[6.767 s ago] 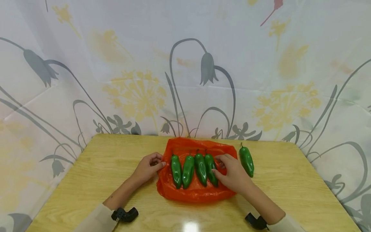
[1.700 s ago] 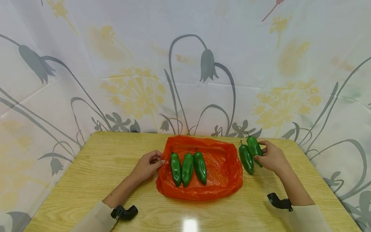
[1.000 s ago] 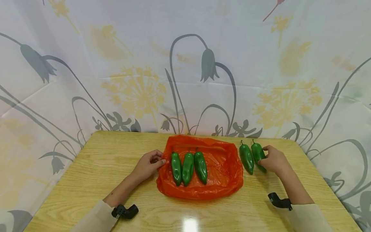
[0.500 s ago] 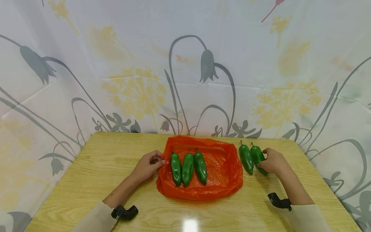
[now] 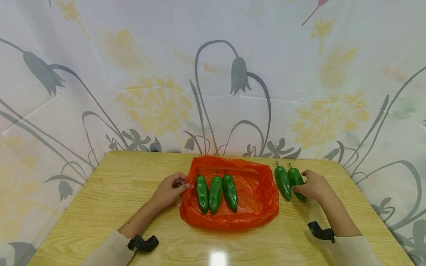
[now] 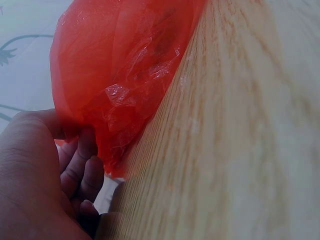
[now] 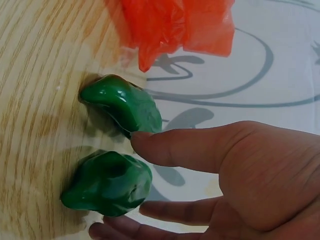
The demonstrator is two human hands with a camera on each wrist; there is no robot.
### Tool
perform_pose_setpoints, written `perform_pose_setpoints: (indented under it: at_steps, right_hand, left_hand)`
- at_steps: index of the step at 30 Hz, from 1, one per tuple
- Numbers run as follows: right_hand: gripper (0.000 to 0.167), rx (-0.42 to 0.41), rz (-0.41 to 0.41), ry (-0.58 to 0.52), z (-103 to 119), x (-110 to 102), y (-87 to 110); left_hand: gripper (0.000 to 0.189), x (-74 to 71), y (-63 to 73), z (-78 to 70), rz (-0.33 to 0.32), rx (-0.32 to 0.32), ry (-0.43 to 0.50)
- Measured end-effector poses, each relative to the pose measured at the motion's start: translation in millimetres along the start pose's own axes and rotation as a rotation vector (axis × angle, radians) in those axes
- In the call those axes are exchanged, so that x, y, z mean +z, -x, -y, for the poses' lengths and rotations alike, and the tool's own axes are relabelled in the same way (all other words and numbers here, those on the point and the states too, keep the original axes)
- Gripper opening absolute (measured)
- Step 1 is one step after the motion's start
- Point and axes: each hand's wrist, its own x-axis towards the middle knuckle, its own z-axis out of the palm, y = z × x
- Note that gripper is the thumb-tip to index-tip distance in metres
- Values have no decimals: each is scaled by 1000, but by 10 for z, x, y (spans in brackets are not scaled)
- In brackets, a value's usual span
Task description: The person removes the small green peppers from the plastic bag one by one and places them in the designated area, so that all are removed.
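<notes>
Right hand (image 5: 314, 185): fingers released. They stand extended and parted about the outer pepper (image 5: 294, 177), with the thumb on its bag side; thumb contact cannot be confirmed. Left hand (image 5: 169, 191): fingers grasping. Thumb and fingertips pinch the left edge of the red bag (image 5: 229, 223); this hold is unchanged.

Change of state: the outer pepper, gripped by the right fingers under two seconds ago, now lies on the worktop (image 5: 183, 244) between the right thumb and the other fingers, stem end away from the person. The inner pepper (image 5: 283, 183) lies just beside it, past the right thumb tip and roughly parallel.

Three peppers (image 5: 216, 194) lie side by side inside the bag, to the right of the left fingers and well apart from the right fingers.

Beyond all fingers, a flower-printed backdrop (image 5: 279, 55) stands behind the worktop.

Assessment: placement of the outer pepper is judged complete, giving two peppers out and three in. Clearance between the right thumb and the inner pepper appears slight; a sideways knock is possible.
</notes>
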Motion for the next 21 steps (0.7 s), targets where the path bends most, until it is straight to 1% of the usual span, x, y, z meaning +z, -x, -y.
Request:
perform_pose_setpoints:
  at_steps: [5,9,14,18,21]
  right_hand:
    - [80,-13,-9,2,32,-12,20]
    - [77,-24,-44,3,81,-32,47]
    - [73,-57,-106,-7,181,-42,107]
    - [68,-95,-177,-27,293,-31,164]
    - [64,-120,-234,-51,371,-12,198]
  left_hand:
    - [14,2,3,4,3,-2,-3]
    - [14,-1,3,-5,1,3,4]
    - [14,-1,-5,-7,-5,3,9]
    - [13,8,-9,-5,-11,-11,7]
    - [13,11,-5,-5,-10,-7,9]
